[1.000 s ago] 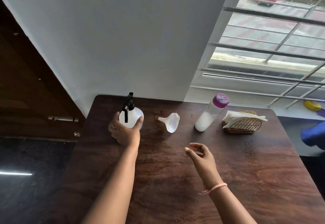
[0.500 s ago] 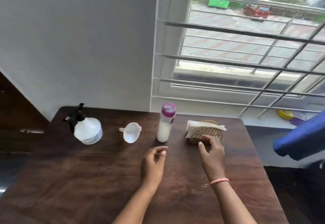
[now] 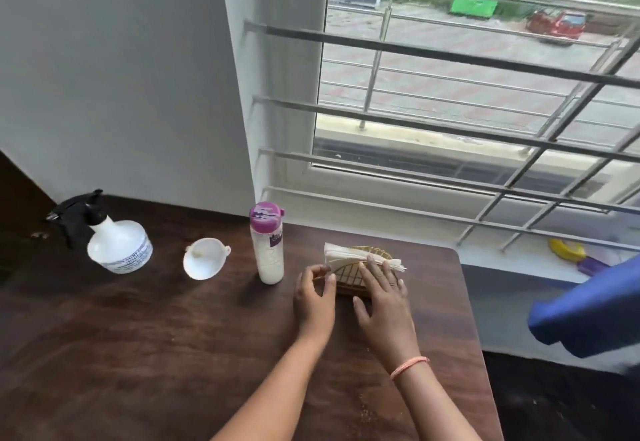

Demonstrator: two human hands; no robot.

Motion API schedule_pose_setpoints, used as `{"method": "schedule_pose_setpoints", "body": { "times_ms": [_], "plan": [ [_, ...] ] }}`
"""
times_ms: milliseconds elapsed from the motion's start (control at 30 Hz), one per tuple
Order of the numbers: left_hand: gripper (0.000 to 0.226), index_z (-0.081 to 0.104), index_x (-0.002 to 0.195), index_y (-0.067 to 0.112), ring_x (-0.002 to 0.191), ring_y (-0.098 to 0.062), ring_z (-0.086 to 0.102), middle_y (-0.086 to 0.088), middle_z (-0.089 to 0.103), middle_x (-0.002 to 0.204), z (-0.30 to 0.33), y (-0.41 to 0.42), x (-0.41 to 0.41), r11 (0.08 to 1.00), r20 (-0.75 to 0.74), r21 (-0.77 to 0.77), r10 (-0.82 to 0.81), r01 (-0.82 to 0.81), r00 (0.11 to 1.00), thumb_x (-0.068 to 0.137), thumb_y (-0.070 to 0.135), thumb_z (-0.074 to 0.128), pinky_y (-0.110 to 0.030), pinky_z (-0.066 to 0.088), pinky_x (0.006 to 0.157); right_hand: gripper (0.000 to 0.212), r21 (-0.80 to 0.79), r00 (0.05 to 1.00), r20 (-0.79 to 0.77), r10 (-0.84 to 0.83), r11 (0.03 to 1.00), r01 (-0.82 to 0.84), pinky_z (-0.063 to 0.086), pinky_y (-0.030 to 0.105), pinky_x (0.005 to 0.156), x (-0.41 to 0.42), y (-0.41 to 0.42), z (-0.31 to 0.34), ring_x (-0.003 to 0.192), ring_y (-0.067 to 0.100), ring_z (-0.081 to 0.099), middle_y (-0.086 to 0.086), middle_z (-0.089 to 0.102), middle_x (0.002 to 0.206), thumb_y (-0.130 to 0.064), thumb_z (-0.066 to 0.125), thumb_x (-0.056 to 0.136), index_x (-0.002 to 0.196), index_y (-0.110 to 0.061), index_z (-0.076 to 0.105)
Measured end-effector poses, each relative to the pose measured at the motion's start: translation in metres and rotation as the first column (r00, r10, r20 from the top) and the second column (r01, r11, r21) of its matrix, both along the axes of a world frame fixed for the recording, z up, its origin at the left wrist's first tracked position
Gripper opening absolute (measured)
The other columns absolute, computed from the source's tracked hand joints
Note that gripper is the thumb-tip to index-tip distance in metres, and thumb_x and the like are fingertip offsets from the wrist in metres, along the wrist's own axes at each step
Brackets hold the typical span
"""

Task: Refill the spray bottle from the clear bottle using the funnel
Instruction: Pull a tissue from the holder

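The white spray bottle with a black trigger head stands at the table's far left. To its right, a white funnel lies on its side. The clear bottle, with a purple cap on, stands upright to the funnel's right and holds white contents in its lower part. Both hands are further right, away from all three. My left hand curls its fingers on the left end of a wicker napkin holder. My right hand lies over the holder's front, thumb at its base.
The dark wooden table ends just right of the holder. White napkins stick out of the holder. A barred window runs behind, with a yellow object on its sill. A blue object juts in at the right.
My left hand let go of the spray bottle and moved right to the napkin holder. My right hand also reached the holder and now covers it. The view swung right.
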State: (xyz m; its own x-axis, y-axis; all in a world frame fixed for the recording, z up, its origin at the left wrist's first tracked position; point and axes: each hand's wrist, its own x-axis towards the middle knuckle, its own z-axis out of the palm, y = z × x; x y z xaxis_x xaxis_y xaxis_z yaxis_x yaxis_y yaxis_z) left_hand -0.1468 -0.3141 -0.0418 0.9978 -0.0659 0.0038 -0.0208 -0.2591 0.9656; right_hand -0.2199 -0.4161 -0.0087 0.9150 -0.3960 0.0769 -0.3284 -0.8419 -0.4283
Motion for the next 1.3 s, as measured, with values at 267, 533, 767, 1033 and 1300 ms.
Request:
{"method": "schedule_pose_setpoints", "body": {
  "times_ms": [267, 533, 767, 1033, 1300],
  "plan": [
    [0.021, 0.057, 0.098, 0.018, 0.082, -0.009, 0.064, 0.003, 0.066, 0.092, 0.004, -0.004, 0.008, 0.998, -0.036, -0.032, 0.056, -0.058, 0.998, 0.081, 0.016, 0.069, -0.016, 0.051, 0.072, 0.061, 0.048, 0.999, 0.029, 0.036, 0.998, -0.037, 0.003, 0.039, 0.120, 0.000, -0.008, 0.004, 0.147, 0.010, 0.009, -0.013, 0.021, 0.156, -0.027, 0.056, 0.091, 0.147, -0.030, 0.032],
    [0.022, 0.060, 0.081, 0.014, 0.074, -0.008, 0.054, -0.001, 0.059, 0.089, 0.006, -0.004, 0.014, 0.992, -0.011, 0.105, 0.067, -0.065, 0.998, 0.089, 0.034, 0.060, -0.013, 0.036, 0.065, 0.057, 0.061, 0.999, 0.022, 0.038, 0.997, -0.039, 0.000, 0.040, 0.119, -0.002, -0.009, 0.009, 0.147, 0.009, 0.010, -0.013, 0.024, 0.155, -0.028, 0.055, 0.091, 0.145, -0.031, 0.035],
    [0.011, 0.054, 0.090, 0.020, 0.072, -0.019, 0.064, 0.004, 0.066, 0.080, -0.002, -0.012, 0.012, 0.996, -0.118, -0.057, 0.061, -0.068, 0.991, 0.092, 0.031, 0.055, -0.032, 0.054, 0.071, 0.055, 0.058, 0.999, 0.043, 0.008, 0.998, -0.011, -0.006, 0.038, 0.116, -0.001, -0.011, 0.011, 0.145, 0.009, 0.017, -0.013, 0.035, 0.151, -0.023, 0.057, 0.089, 0.141, -0.031, 0.042],
    [0.016, 0.057, 0.096, 0.028, 0.074, -0.013, 0.065, 0.004, 0.069, 0.084, -0.001, -0.007, 0.020, 0.998, -0.087, -0.050, 0.022, -0.026, 0.996, 0.085, 0.019, 0.064, -0.030, 0.053, 0.067, 0.051, 0.012, 0.999, 0.031, 0.014, 1.000, -0.014, -0.011, 0.039, 0.116, -0.003, -0.013, 0.009, 0.144, 0.006, 0.020, -0.016, 0.036, 0.150, -0.022, 0.057, 0.087, 0.136, -0.034, 0.048],
    [0.007, 0.061, 0.083, 0.022, 0.077, -0.013, 0.059, 0.010, 0.060, 0.086, 0.006, -0.005, 0.028, 0.997, 0.033, 0.066, 0.041, -0.043, 0.999, 0.082, 0.022, 0.069, -0.019, 0.046, 0.064, 0.050, -0.007, 1.000, 0.005, 0.005, 1.000, -0.005, -0.013, 0.043, 0.116, -0.002, -0.013, 0.014, 0.144, 0.005, 0.021, -0.020, 0.032, 0.150, -0.024, 0.056, 0.089, 0.136, -0.036, 0.046]
  ]
}}
